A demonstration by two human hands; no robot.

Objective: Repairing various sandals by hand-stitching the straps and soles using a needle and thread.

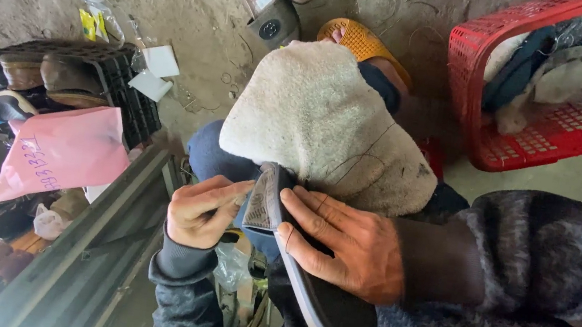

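The right hand (351,247) is gripping the dark sandal (314,283) while the left hand (205,212), fingers pinched around something unclear, is apparently stitching its sole edge, needing steady thread tension.

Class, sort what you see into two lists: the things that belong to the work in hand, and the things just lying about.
In the work:
left hand
right hand
dark sandal
thread
pale cloth over the knee

Lying about:
red basket of clothes
pink bag
black crate of shoes
white paper scraps

2 hands (209,212) – 1 dark shoe sole (307,282), 1 red basket (527,139), 1 pink bag (62,148), 1 cream cloth (318,115).
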